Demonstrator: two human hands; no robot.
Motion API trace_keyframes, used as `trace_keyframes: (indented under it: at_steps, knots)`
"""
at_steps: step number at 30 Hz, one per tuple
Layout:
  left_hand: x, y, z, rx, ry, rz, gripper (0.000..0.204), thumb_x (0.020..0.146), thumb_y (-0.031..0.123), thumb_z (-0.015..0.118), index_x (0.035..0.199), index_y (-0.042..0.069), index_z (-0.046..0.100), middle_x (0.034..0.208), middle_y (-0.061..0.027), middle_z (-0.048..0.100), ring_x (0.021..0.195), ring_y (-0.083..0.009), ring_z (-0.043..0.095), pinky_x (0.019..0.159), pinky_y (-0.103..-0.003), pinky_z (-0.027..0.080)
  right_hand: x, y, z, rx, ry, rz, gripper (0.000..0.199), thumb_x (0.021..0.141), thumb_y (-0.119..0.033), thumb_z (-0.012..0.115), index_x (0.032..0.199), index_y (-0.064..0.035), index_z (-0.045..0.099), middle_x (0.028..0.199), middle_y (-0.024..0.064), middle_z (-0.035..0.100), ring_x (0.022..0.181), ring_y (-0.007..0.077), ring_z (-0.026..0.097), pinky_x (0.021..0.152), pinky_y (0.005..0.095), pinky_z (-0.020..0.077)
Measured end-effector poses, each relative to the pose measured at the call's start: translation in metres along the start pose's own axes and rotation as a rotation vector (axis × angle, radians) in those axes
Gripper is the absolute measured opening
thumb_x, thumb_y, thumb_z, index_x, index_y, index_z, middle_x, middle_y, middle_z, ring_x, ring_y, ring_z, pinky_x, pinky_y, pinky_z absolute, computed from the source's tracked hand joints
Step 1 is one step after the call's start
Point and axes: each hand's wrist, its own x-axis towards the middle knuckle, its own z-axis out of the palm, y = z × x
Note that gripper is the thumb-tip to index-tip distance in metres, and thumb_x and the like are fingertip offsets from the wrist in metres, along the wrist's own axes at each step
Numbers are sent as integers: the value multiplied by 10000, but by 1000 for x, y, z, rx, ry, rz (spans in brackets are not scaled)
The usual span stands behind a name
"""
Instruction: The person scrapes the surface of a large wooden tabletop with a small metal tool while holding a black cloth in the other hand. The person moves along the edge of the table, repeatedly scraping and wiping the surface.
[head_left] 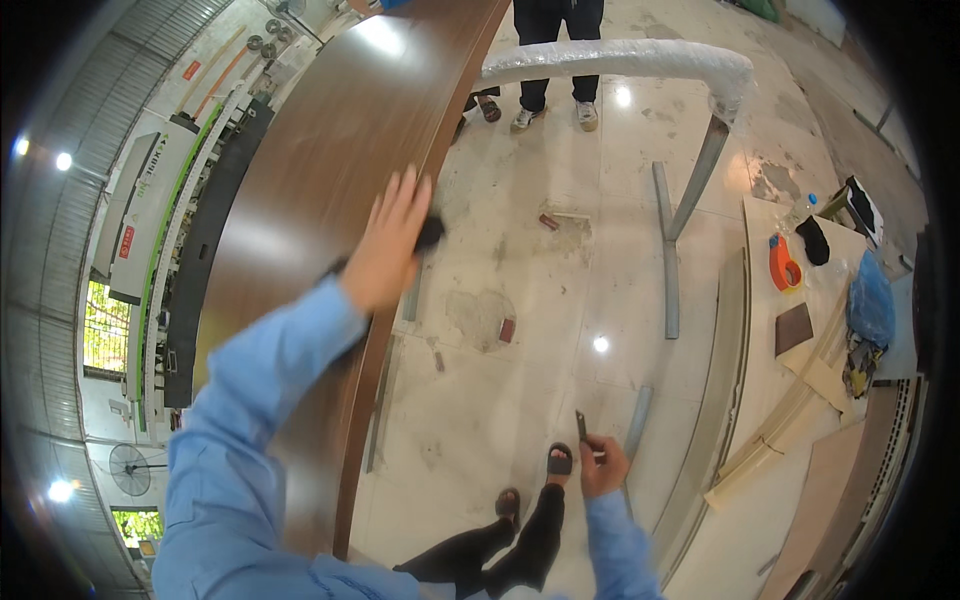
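Both hands busy: left hand (390,250) on brown board (310,200), right hand (603,462) gripping an unclear tool (581,424)

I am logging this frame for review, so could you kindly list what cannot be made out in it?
- Head view: the small dark object under the left hand is mostly covered by the fingers and motion-blurred; its kind is unclear.
- The thin dark tool in the right hand is too small to identify.
- The long brown wooden panel is cut off by the top edge and hidden below by the blue sleeve.
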Motion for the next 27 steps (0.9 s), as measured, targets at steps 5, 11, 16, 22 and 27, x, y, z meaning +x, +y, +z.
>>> trace_keyframes:
  at_steps: [5,11,16,22,27]
  knots:
    - [233,-75,30,-106,149,-356,587,874,196,695,1387,-30,520,1603,-314,310,1524,-476,261,1220,-601,278,-20,26,25,12,-26,33,137,861,5,748,993,-22,723,894,116,744,726,191,734,638,305,583]
    - [247,-82,-7,-8,89,59,514,851,36,622,1364,44,625,1556,-275,449,1445,-439,431,1190,-461,364,-13,70,42,69,42,205,142,864,-8,763,1000,-16,724,889,93,745,775,147,727,674,293,582]
    - [231,-106,-7,-310,69,-230,569,970,182,616,1503,30,487,1519,-299,488,1441,-441,436,1197,-417,345,29,63,53,141,65,188,138,872,-30,753,1008,-25,735,853,101,739,715,150,712,623,295,579]
    - [199,-84,41,-53,204,104,459,1003,125,538,1452,29,538,1602,-208,423,1524,-359,340,1251,-500,259,64,-3,63,45,0,173,166,869,-56,754,1032,-27,749,900,130,744,754,207,732,625,333,603]
    - [56,-35,36,-65,282,67,612,940,31,503,1548,20,428,1645,-207,353,1539,-355,305,1265,-451,253,63,-67,-3,-412,-92,-304,126,840,-101,761,961,-103,730,866,98,678,784,319,681,670,405,546]
